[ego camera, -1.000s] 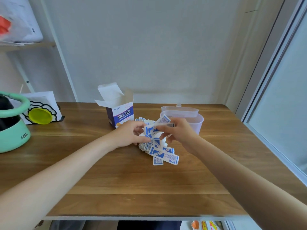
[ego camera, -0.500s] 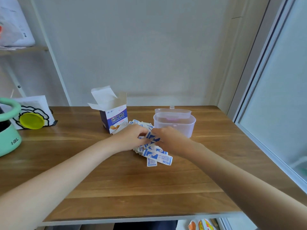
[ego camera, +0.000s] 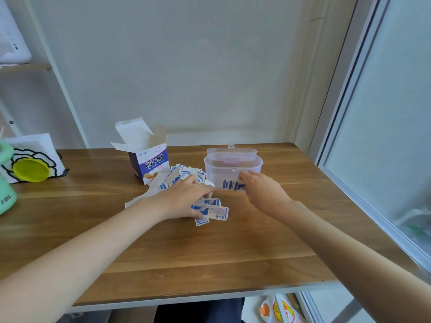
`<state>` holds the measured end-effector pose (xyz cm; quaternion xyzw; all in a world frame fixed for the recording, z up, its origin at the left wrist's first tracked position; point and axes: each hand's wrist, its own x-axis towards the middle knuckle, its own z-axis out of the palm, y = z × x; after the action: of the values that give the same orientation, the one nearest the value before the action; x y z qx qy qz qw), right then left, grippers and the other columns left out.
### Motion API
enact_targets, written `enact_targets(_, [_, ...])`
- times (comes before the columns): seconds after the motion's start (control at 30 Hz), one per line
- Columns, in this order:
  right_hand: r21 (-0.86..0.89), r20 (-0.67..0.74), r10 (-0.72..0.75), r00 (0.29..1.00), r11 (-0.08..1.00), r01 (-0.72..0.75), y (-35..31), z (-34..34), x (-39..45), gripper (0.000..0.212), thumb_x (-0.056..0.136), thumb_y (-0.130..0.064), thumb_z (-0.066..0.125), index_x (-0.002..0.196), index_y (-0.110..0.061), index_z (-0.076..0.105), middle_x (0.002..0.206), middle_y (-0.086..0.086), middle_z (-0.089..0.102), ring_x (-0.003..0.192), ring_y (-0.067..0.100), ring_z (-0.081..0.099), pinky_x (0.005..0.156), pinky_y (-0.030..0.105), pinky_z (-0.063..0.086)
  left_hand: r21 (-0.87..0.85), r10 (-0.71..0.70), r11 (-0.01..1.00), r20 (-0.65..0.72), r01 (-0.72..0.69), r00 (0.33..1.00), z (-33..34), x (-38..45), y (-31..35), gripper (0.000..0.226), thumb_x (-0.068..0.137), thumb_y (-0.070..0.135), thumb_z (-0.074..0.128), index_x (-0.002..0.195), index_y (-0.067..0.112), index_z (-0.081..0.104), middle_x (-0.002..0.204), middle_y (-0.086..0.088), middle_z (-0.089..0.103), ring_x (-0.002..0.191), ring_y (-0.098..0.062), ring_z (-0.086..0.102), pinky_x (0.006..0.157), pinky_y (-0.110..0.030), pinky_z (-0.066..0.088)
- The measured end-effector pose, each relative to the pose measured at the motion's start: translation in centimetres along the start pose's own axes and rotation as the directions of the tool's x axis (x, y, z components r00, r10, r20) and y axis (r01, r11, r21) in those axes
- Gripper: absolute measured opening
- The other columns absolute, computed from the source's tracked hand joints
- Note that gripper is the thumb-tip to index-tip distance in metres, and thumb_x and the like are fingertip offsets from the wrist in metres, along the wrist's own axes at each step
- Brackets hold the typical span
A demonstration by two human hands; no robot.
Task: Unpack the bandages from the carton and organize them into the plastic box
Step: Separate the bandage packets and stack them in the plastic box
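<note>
A loose heap of wrapped bandages point(ego camera: 184, 177) lies on the wooden bench point(ego camera: 210, 248) between the opened carton point(ego camera: 149, 162) and the clear plastic box point(ego camera: 233, 170). The left hand point(ego camera: 184, 199) rests on the heap, fingers spread flat. The right hand point(ego camera: 263, 192) pinches a small fan of bandages point(ego camera: 232, 184) against the box's front wall.

Single head-worn wide-angle view, looking forward and down across the wooden table point(ego camera: 210, 252) toward the back wall point(ego camera: 186, 66). Close enough for both forearms to enter from the lower corners, with table edge along the bottom and window at right.
</note>
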<state>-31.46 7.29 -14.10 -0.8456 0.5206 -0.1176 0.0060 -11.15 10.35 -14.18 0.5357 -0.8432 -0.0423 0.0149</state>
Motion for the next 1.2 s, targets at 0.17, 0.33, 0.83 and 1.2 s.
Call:
enact_targets(0.17, [0.298,0.123,-0.114,0.986,0.952,0.072,-2.9,-2.9,0.5,0.023,0.095,-0.012,0.047,0.113,-0.003,0.055,0.116,0.011,0.053,0.102,0.025,0.053,0.082,0.03,0.042,0.003,-0.032,0.999,-0.093,0.033,0.995,0.2,-0.1,-0.7,0.058,0.083,0.046,0.062,0.133,0.027,0.042,0.122,0.01,0.048,0.118,-0.014,0.033,0.096,-0.025,0.03])
enact_targets(0.33, [0.126,0.361,-0.211,0.909,0.976,0.176,-5.8,0.0,0.1,0.03,0.094,-0.022,0.05,0.118,-0.007,0.058,0.122,0.01,0.051,0.107,0.024,0.052,0.086,0.029,0.042,-0.04,-0.045,0.998,-0.091,0.041,0.995,0.2,-1.1,-1.7,0.044,0.084,0.037,0.062,0.126,0.03,0.05,0.127,0.011,0.049,0.118,-0.012,0.029,0.098,-0.025,0.026])
enact_targets(0.83, [0.302,0.085,0.005,0.996,0.953,-0.03,-3.9,0.6,1.7,0.012,0.093,-0.008,0.049,0.102,-0.002,0.055,0.095,0.009,0.06,0.093,0.028,0.056,0.072,0.028,0.043,-0.475,-0.26,0.866,-0.164,0.155,0.952,-1.0,-2.6,-2.3,0.032,0.085,0.014,0.064,0.113,0.023,0.051,0.077,0.01,0.058,0.068,-0.002,0.053,0.067,-0.012,0.041])
enact_targets(1.2, [0.334,0.248,-0.222,0.943,0.933,0.132,-5.5,-2.0,1.0,0.018,0.097,-0.018,0.044,0.107,-0.005,0.051,0.092,0.005,0.055,0.08,0.018,0.049,0.063,0.024,0.038,-0.778,-0.401,0.6,-0.095,0.184,0.911,-2.7,-1.4,0.1,0.03,0.087,-0.004,0.05,0.106,0.017,0.06,0.102,-0.007,0.066,0.089,-0.017,0.064,0.074,-0.024,0.052])
